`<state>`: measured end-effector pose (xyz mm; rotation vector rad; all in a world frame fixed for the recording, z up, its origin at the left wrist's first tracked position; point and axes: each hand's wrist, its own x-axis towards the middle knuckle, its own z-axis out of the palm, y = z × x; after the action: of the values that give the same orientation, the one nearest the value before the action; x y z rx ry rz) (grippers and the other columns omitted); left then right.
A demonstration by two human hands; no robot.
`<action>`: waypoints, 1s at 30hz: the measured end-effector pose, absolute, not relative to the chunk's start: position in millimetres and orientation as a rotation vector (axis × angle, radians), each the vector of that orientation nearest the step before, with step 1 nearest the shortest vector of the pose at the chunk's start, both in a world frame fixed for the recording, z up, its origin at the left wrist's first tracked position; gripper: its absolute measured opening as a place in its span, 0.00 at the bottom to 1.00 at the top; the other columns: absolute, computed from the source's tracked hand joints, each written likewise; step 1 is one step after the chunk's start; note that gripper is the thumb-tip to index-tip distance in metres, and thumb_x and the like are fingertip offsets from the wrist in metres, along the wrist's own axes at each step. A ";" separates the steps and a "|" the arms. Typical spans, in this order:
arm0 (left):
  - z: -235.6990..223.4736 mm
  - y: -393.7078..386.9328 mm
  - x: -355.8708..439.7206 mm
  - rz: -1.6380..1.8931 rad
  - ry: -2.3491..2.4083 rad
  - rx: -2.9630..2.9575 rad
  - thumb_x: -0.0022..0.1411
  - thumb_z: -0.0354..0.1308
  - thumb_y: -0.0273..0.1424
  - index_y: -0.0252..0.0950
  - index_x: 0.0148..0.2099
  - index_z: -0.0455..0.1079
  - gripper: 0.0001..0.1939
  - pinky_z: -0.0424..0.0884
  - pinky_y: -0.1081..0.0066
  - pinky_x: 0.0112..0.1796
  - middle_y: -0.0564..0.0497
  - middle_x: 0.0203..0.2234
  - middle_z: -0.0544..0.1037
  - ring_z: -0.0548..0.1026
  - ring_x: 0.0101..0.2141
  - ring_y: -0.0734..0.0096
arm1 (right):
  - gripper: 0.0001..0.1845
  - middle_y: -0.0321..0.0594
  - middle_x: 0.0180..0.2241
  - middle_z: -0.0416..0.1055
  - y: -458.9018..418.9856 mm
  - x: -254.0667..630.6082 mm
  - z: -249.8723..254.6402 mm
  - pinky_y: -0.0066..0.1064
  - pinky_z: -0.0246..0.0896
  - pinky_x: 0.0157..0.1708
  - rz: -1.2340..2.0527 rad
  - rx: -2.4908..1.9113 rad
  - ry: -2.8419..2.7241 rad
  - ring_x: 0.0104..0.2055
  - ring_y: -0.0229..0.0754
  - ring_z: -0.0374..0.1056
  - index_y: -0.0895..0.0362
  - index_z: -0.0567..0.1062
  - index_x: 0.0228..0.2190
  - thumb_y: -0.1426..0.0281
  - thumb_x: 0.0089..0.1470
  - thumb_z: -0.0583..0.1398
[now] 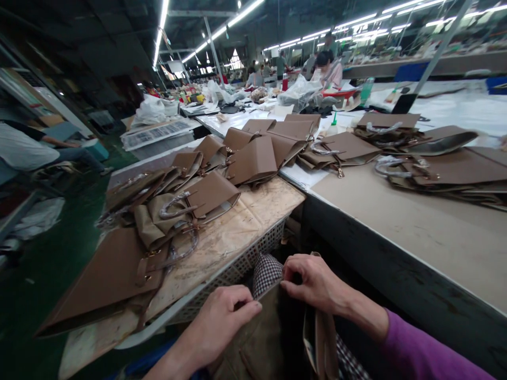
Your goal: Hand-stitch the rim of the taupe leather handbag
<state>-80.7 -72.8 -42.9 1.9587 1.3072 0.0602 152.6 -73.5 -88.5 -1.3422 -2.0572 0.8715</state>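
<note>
A brown handbag lies over my lap at the bottom of the head view, its olive-brown fabric toward me. My left hand pinches the bag's edge between thumb and curled fingers. A little higher and to the right, my right hand grips the same edge, with thumb and fingers pressed together. Below the right wrist hangs a folded brown panel of the bag. Checked cloth shows behind the edge. The bag's lower part is cut off by the frame.
Several brown handbags with plastic-wrapped handles cover the board on a crate ahead. More bags are piled on the right table. A glue bottle stands farther back. A seated person is at left.
</note>
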 end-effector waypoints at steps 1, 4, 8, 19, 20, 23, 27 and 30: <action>-42.4 -77.3 -86.8 0.057 1.331 1.947 0.64 0.52 0.37 0.35 0.26 0.69 0.16 0.60 0.73 0.30 0.57 0.23 0.72 0.71 0.29 0.71 | 0.06 0.34 0.28 0.73 -73.0 155.2 -89.5 0.27 0.57 0.34 0.881 -1.341 -2.062 0.32 0.38 0.68 0.56 0.71 0.23 0.72 0.49 0.62; -39.3 -91.6 -105.8 0.038 1.392 1.881 0.65 0.51 0.38 0.37 0.29 0.72 0.16 0.62 0.73 0.34 0.55 0.27 0.75 0.73 0.33 0.68 | 0.05 0.33 0.28 0.73 -70.1 159.2 -93.9 0.27 0.57 0.34 0.898 -1.328 -2.080 0.32 0.37 0.68 0.56 0.72 0.24 0.71 0.50 0.62; -35.8 -100.6 -121.2 -0.027 1.498 1.882 0.64 0.50 0.39 0.37 0.29 0.71 0.16 0.62 0.72 0.34 0.54 0.27 0.73 0.72 0.32 0.67 | 0.05 0.32 0.27 0.73 -66.1 156.2 -97.3 0.27 0.56 0.34 0.899 -1.314 -2.088 0.31 0.37 0.68 0.55 0.72 0.24 0.71 0.49 0.62; -35.5 -50.9 -45.6 0.080 1.193 2.021 0.59 0.55 0.32 0.38 0.31 0.69 0.05 0.57 0.72 0.31 0.56 0.26 0.70 0.67 0.30 0.69 | 0.06 0.33 0.26 0.71 -64.3 147.1 -96.6 0.27 0.56 0.32 0.827 -1.341 -2.103 0.30 0.38 0.67 0.56 0.71 0.23 0.71 0.48 0.63; -40.3 -46.7 -37.3 0.093 1.163 1.984 0.58 0.55 0.30 0.37 0.30 0.68 0.05 0.57 0.73 0.29 0.57 0.24 0.68 0.66 0.28 0.71 | 0.07 0.33 0.26 0.72 -64.0 150.8 -96.4 0.27 0.57 0.32 0.827 -1.334 -2.111 0.31 0.38 0.68 0.56 0.71 0.23 0.71 0.49 0.64; -51.6 -40.2 -25.3 0.092 1.134 1.926 0.56 0.53 0.28 0.36 0.29 0.66 0.04 0.56 0.75 0.27 0.59 0.21 0.65 0.63 0.25 0.74 | 0.06 0.35 0.32 0.75 -63.4 168.9 -93.8 0.26 0.59 0.36 0.866 -1.227 -2.149 0.36 0.38 0.70 0.56 0.73 0.26 0.69 0.51 0.64; -57.1 -42.8 -28.6 0.114 1.180 1.848 0.57 0.53 0.30 0.36 0.30 0.65 0.04 0.57 0.75 0.26 0.58 0.22 0.65 0.63 0.25 0.74 | 0.11 0.38 0.44 0.75 -64.6 195.4 -90.9 0.29 0.61 0.43 0.892 -1.164 -2.120 0.45 0.41 0.69 0.57 0.72 0.24 0.67 0.50 0.68; -58.8 -47.5 -30.6 0.121 1.219 1.768 0.58 0.53 0.33 0.36 0.31 0.66 0.06 0.57 0.76 0.26 0.58 0.22 0.66 0.63 0.25 0.73 | 0.09 0.35 0.43 0.75 -65.1 203.3 -93.7 0.32 0.59 0.47 0.885 -1.180 -2.086 0.46 0.42 0.69 0.56 0.74 0.26 0.67 0.50 0.68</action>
<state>-30.6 -47.5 -58.8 1.7682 1.2193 0.1205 203.3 -65.1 -93.7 -1.1798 -2.0860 0.8846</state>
